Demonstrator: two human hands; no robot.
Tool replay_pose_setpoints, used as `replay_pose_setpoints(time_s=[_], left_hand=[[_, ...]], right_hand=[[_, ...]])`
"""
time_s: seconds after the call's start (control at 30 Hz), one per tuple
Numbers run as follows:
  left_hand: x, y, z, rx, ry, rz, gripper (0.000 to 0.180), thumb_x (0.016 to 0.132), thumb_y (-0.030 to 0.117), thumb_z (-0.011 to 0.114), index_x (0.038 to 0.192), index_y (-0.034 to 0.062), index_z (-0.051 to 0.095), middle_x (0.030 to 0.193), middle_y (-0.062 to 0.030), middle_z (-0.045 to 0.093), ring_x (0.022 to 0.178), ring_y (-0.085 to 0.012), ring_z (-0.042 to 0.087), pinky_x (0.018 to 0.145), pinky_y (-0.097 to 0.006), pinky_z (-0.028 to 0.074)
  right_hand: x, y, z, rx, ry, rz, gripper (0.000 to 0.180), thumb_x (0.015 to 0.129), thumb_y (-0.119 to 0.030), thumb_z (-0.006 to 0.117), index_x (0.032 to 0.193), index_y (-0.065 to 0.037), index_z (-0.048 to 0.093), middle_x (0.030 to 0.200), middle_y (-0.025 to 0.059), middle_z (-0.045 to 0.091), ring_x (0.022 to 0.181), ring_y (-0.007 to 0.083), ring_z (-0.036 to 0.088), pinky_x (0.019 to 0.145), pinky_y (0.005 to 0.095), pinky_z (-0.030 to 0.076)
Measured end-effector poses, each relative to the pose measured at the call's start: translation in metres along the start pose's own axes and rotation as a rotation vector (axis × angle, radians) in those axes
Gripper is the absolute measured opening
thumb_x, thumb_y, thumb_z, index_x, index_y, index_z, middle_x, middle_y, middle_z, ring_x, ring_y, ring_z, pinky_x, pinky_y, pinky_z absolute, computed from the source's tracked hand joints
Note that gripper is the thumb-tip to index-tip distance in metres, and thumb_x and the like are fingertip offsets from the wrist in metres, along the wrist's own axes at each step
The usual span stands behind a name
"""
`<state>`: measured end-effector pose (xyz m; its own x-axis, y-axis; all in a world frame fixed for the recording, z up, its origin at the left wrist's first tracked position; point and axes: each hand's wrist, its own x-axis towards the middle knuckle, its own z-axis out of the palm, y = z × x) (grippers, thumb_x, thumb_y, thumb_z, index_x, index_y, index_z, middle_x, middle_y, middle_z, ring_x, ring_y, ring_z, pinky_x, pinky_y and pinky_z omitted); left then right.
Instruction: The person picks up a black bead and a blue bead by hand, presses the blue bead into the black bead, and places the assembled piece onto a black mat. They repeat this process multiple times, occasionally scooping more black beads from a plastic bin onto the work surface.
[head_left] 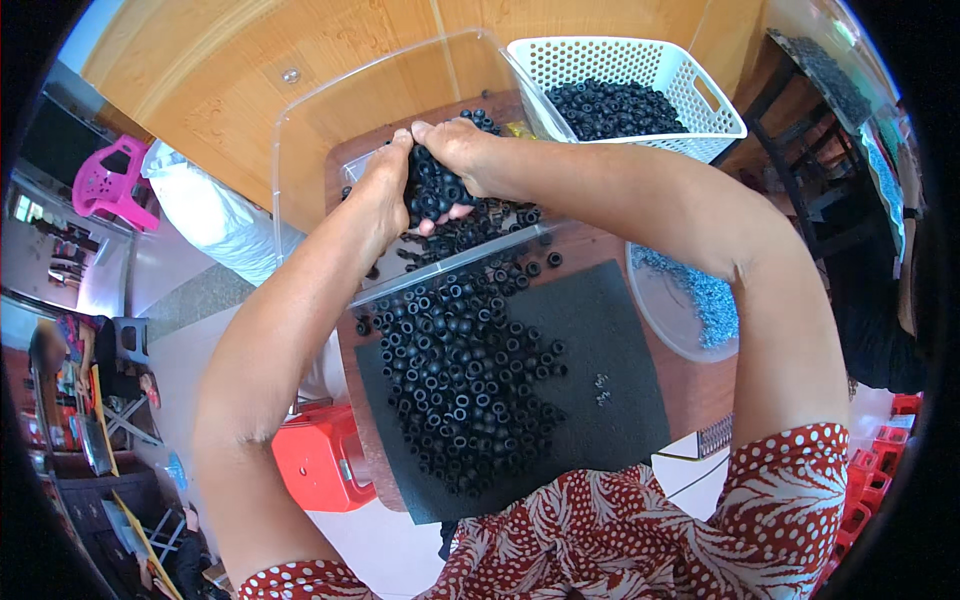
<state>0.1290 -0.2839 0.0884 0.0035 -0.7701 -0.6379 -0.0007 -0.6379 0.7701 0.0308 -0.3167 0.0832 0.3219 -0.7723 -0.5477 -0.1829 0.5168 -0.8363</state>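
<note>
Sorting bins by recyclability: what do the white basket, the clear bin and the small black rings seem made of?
White basket: moulded plastic, perforated walls. Clear bin: glossy transparent plastic. Black rings: matte, probably rubber, though hard plastic is possible; both hands scoop some.

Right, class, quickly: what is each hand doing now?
Left hand: cupped shut on black rubber rings.
Right hand: cupped shut on the same heap of rings.
</note>
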Motion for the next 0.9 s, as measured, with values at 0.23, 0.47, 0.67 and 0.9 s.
replay_pose_setpoints(time_s=[0.23,0.47,0.67,0.9], left_hand=[[-0.01,0.008,0.019,-0.174,0.324,0.26,0.034,0.088,0.033,0.045,0.097,0.0014,0.054,0.079,-0.0159,0.057,0.061,-0.029,0.061,0.035,-0.046,0.041],[-0.034,0.023,0.028,-0.022,0.461,0.284,0.034,0.088,0.03,0.043,0.095,-0.0012,0.054,0.081,-0.0204,0.058,0.064,-0.0333,0.06,0.039,-0.049,0.043],[-0.07,0.037,0.045,0.022,0.343,0.3,0.027,0.087,0.027,0.043,0.092,0.0015,0.053,0.066,-0.0169,0.056,0.048,-0.0288,0.055,0.036,-0.045,0.038],[-0.126,0.03,0.094,0.044,0.298,0.437,0.025,0.087,0.037,0.045,0.078,0.0147,0.049,0.057,-0.0024,0.053,0.041,-0.014,0.05,0.032,-0.029,0.03]], right_hand=[[-0.009,-0.011,0.009,-0.002,0.353,-0.252,0.029,0.082,-0.023,0.057,0.093,0.004,0.063,0.095,0.0237,0.063,0.074,0.0345,0.066,0.043,0.0486,0.053],[-0.05,-0.029,0.007,0.0,0.31,-0.216,0.024,0.084,-0.019,0.057,0.088,0.003,0.064,0.081,0.0244,0.064,0.064,0.0351,0.065,0.04,0.0461,0.052],[-0.085,-0.037,-0.004,-0.016,0.336,-0.244,0.022,0.084,-0.023,0.052,0.083,-0.004,0.063,0.072,0.0162,0.063,0.053,0.0261,0.062,0.033,0.0402,0.045],[-0.152,-0.03,-0.025,0.039,0.361,-0.404,0.022,0.086,-0.015,0.049,0.083,0.002,0.063,0.074,0.0223,0.064,0.053,0.0319,0.064,0.033,0.0426,0.047]])
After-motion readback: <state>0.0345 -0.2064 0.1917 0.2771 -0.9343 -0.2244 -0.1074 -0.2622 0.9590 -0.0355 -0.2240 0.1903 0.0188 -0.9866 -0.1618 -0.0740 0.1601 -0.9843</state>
